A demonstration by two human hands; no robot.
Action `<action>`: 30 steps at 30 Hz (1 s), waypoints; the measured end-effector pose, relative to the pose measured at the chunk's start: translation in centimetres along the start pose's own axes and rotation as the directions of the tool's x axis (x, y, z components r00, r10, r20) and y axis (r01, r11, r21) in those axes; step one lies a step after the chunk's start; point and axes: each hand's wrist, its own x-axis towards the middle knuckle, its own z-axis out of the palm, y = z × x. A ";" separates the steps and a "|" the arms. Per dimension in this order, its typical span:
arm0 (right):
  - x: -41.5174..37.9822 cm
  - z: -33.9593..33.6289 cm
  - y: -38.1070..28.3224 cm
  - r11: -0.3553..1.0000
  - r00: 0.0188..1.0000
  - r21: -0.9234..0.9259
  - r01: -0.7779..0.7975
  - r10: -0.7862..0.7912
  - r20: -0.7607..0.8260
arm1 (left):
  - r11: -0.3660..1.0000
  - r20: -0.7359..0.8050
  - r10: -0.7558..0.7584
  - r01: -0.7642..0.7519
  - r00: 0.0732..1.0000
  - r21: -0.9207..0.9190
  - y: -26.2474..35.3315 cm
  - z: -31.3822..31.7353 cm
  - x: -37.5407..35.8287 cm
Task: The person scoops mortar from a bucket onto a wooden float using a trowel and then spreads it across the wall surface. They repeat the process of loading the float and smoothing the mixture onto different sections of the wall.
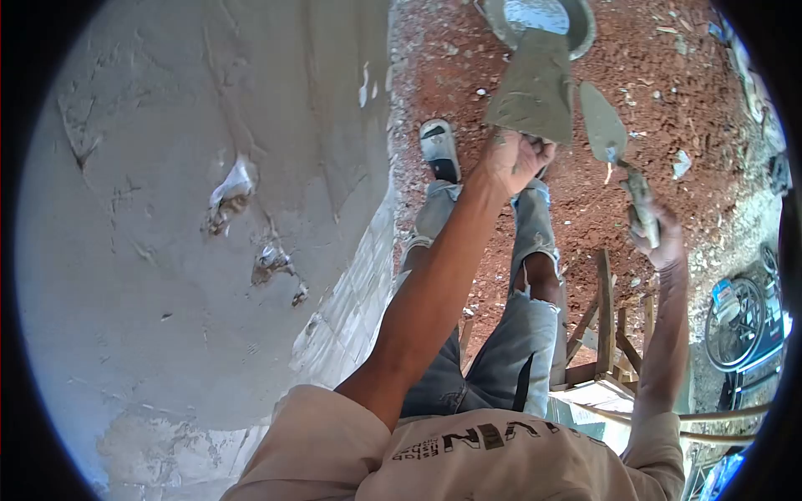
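Observation:
My left hand (pixel 520 160) is closed at the near end of a flat mortar board (pixel 535 92), which is smeared with wet grey mortar. How the fingers sit beneath the board is partly hidden. To the right, my right hand (pixel 658 235) grips the handle of a pointed trowel (pixel 603 123). The trowel's blade points up and away, beside the board and apart from it, with grey mortar over its face. On my left stands a wall (pixel 167 275) coated in wet grey plaster, with rough hollows in it; neither hand touches it.
A bucket (pixel 587 40) holding pale liquid is beyond the board. Reddish rubble-strewn soil (pixel 710 108) lies around my feet, one in a sandal (pixel 439 149). A wooden frame (pixel 605 317) stands by my right leg. A wheel (pixel 735 326) and poles (pixel 723 414) are at right.

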 end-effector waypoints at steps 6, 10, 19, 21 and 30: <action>2.5 6.3 1.8 0.474 0.688 -0.798 0.371 -0.718 -0.106 | 0.998 -0.076 -0.056 0.055 0.996 -0.014 -2.6 3.2 1.4; 6.9 4.1 5.7 0.448 0.595 -0.829 0.333 -0.783 -0.184 | 0.994 -0.003 -0.078 0.077 0.997 -0.082 -2.4 4.5 2.3; -2.9 2.9 0.0 0.313 0.669 -0.920 0.237 -0.739 -0.079 | 0.998 -0.128 0.035 -0.027 0.991 0.059 0.2 3.6 3.9; -4.3 4.7 -2.6 0.260 0.729 -0.931 0.256 -0.685 0.009 | 0.998 -0.132 0.033 -0.024 0.991 0.066 0.1 3.3 4.3; 14.8 1.1 -5.6 0.208 0.837 -0.977 -0.048 -0.526 -0.153 | 0.962 -0.022 -0.022 0.027 1.000 0.270 0.1 1.2 5.5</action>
